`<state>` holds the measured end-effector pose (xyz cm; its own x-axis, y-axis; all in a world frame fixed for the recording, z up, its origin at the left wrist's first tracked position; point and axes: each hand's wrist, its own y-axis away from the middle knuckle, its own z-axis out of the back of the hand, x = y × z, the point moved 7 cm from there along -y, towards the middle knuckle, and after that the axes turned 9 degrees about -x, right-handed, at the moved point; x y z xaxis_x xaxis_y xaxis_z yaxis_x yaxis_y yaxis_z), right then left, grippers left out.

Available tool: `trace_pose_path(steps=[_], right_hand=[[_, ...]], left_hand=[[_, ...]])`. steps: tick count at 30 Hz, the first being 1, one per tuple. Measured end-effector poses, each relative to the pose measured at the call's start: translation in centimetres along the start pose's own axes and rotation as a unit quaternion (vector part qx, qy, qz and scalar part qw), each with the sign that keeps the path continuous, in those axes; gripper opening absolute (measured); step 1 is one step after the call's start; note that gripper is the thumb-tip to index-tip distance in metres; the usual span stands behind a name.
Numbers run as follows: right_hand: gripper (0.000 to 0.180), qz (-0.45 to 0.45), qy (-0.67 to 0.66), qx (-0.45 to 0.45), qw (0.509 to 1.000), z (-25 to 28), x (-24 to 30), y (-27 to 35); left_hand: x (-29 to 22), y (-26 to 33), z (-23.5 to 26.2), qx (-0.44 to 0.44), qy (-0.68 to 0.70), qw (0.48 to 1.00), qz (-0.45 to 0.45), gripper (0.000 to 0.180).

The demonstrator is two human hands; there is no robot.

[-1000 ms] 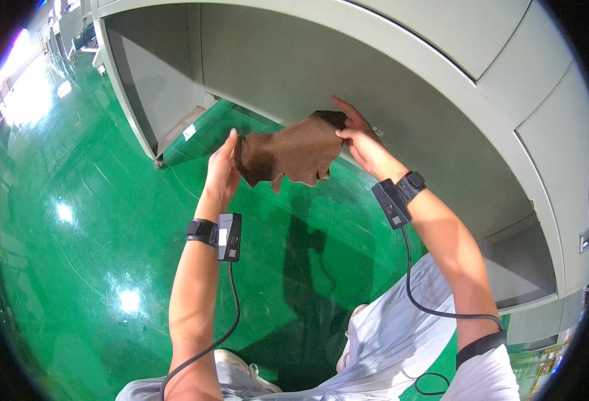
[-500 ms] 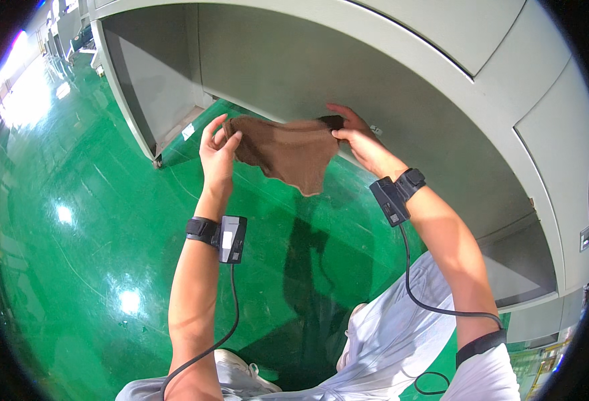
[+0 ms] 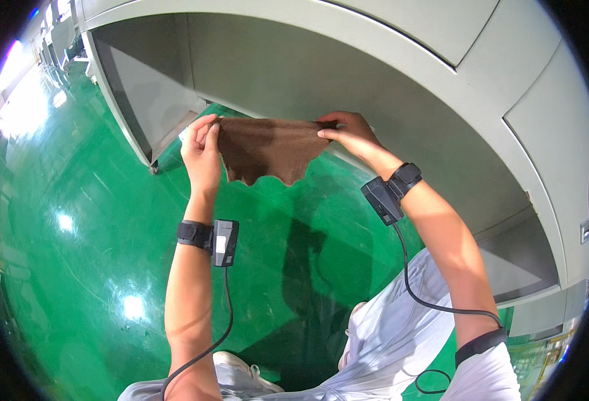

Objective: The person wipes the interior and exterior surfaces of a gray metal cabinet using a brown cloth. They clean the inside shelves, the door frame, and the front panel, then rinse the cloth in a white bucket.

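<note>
A piece of brown knitted fabric (image 3: 268, 150) hangs between my two hands, its top edge stretched nearly straight and its lower edge wavy. My left hand (image 3: 201, 147) pinches its upper left corner between thumb and fingers. At the upper right corner, my right hand (image 3: 353, 137) grips the fabric with the thumb in front. Part of that corner is bunched and darker near the right fingers. Each wrist wears a strap with a small black box, the left box (image 3: 225, 243) and the right box (image 3: 381, 200), both with cables running up the arms.
A large grey machine housing (image 3: 401, 50) curves across the top and right, with a recessed lower space behind the fabric. One caster (image 3: 153, 168) shows under its left panel. Below lies a glossy green floor (image 3: 107, 234). My legs and shoes are at the bottom.
My hands have moved apart slightly, the left one to the left. The fabric's top edge is now pulled straighter, and its lower edge hangs more evenly.
</note>
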<state>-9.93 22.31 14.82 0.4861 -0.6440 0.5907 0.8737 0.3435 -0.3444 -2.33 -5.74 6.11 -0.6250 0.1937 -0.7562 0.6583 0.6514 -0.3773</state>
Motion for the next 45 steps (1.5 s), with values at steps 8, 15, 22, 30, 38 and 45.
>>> trace_pose_path(steps=[8, 15, 22, 30, 38, 45], right_hand=[[0.027, -0.026, -0.030, 0.024, 0.999, 0.9, 0.0, 0.5], [0.029, -0.051, -0.092, 0.015, 0.994, 1.3, 0.0, 0.0], [0.032, -0.043, -0.065, 0.048, 0.996, 1.0, 1.4, 0.5], [0.031, -0.046, 0.029, 0.053, 0.997, 0.6, -1.0, 0.2], [0.033, -0.156, -0.098, 0.071, 0.980, -0.3, -2.9, 0.6], [0.042, -0.355, -0.328, 0.088, 0.871, -3.3, -4.0, 3.9]], left_hand=[[2.0, -0.1, 0.3, 0.004, -0.030, 1.000, -0.004, 0.018], [3.9, -0.7, 1.0, 0.027, -0.039, 0.999, 0.027, 0.023], [4.8, -0.8, 2.0, 0.026, -0.071, 0.995, 0.064, 0.018], [4.7, -0.9, 2.2, 0.008, -0.127, 0.991, 0.026, 0.020], [4.1, -0.5, 1.6, -0.013, -0.180, 0.984, 0.004, 0.023], [5.4, 2.7, -2.7, 0.066, -0.220, 0.963, 0.139, 0.041]])
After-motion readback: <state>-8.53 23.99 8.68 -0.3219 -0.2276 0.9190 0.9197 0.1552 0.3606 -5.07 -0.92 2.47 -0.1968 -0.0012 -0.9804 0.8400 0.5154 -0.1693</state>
